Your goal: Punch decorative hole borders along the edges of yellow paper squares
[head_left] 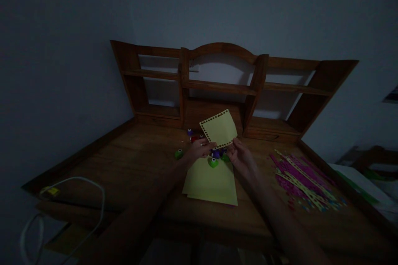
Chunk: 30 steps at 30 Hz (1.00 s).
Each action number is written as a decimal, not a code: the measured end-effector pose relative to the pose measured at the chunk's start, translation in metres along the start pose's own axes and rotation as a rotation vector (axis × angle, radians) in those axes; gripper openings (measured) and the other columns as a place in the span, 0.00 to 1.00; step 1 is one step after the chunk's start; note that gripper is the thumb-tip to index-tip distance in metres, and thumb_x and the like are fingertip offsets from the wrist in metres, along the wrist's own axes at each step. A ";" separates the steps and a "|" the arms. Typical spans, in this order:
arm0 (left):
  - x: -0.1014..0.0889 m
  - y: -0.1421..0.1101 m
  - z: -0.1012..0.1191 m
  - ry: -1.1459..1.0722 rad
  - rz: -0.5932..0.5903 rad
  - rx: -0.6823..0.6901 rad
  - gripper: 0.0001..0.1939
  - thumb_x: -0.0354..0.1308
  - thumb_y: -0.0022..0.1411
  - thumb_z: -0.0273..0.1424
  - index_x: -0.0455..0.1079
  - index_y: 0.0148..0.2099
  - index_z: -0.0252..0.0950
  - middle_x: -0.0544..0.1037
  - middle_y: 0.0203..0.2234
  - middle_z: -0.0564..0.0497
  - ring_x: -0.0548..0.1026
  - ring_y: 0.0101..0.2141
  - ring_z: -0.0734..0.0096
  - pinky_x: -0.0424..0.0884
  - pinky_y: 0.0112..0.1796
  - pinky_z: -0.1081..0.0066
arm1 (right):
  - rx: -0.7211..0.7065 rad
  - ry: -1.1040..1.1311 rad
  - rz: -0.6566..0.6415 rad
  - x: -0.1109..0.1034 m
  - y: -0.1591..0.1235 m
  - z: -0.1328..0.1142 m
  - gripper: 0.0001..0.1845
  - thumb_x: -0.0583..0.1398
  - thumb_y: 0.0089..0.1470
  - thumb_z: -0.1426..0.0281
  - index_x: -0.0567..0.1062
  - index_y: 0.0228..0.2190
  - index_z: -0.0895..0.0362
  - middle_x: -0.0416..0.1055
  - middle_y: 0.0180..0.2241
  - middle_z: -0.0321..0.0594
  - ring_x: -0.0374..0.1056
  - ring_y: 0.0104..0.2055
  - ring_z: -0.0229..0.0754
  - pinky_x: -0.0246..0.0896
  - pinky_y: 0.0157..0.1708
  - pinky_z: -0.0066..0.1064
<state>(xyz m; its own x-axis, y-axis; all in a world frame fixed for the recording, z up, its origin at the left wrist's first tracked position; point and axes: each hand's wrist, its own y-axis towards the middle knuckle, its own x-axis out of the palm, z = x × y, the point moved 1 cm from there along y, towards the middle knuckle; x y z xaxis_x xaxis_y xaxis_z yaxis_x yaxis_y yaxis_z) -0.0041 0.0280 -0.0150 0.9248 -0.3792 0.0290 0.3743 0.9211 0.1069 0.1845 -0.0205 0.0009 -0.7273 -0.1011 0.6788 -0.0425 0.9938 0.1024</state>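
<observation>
With the fingers of your left hand (200, 149) and your right hand (243, 158), you hold 1 yellow card (219, 129) by its lower corners, clamped, above the surface (146, 165). Dark holes (214, 117) go along 3 of its edges. Below, 1 green object (213, 163) is at the upper part of the yellow sheets (211, 184). Pink and yellow strips (298, 174) lie to the right.

No legible txt, labels, brands, nos. or signs anywhere in head cam view.
</observation>
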 end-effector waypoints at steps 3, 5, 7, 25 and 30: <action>-0.001 -0.002 0.004 0.029 0.098 0.033 0.24 0.68 0.48 0.46 0.76 0.39 0.31 0.79 0.28 0.45 0.71 0.21 0.73 0.65 0.22 0.73 | -0.032 -0.126 -0.054 0.009 -0.005 0.001 0.08 0.67 0.49 0.67 0.73 0.31 0.52 0.71 0.26 0.31 0.65 0.23 0.34 0.66 0.24 0.25; -0.005 -0.002 0.008 0.078 0.161 0.122 0.23 0.67 0.50 0.46 0.76 0.40 0.32 0.81 0.35 0.43 0.76 0.30 0.65 0.71 0.31 0.68 | -0.065 -0.238 -0.068 0.013 -0.008 0.000 0.08 0.66 0.49 0.65 0.74 0.32 0.52 0.68 0.22 0.29 0.62 0.20 0.34 0.62 0.22 0.26; -0.010 -0.001 0.011 0.151 0.187 0.241 0.22 0.66 0.52 0.45 0.76 0.42 0.33 0.80 0.40 0.43 0.77 0.39 0.60 0.72 0.40 0.64 | -0.140 -0.334 -0.024 0.016 -0.011 -0.002 0.11 0.67 0.49 0.63 0.75 0.36 0.51 0.69 0.22 0.29 0.62 0.20 0.34 0.61 0.22 0.26; -0.005 -0.013 0.018 0.129 0.065 0.210 0.24 0.64 0.50 0.51 0.73 0.31 0.32 0.74 0.19 0.51 0.72 0.22 0.72 0.66 0.24 0.75 | -0.361 -0.572 0.200 0.011 -0.010 -0.011 0.14 0.70 0.43 0.59 0.76 0.27 0.54 0.68 0.19 0.30 0.59 0.18 0.33 0.52 0.17 0.25; 0.025 -0.030 0.029 0.096 -0.006 0.213 0.21 0.67 0.52 0.38 0.74 0.47 0.34 0.80 0.43 0.43 0.77 0.44 0.61 0.72 0.45 0.65 | -0.338 -0.641 0.172 0.016 -0.012 -0.010 0.14 0.71 0.42 0.60 0.77 0.24 0.56 0.68 0.18 0.32 0.61 0.19 0.33 0.53 0.18 0.25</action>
<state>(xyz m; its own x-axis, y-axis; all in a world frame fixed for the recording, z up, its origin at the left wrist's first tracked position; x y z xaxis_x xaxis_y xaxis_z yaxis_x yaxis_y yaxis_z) 0.0054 -0.0116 0.0112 0.9287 -0.3650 -0.0657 0.3664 0.8758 0.3141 0.1801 -0.0340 0.0174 -0.9661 0.2036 0.1590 0.2456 0.9146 0.3213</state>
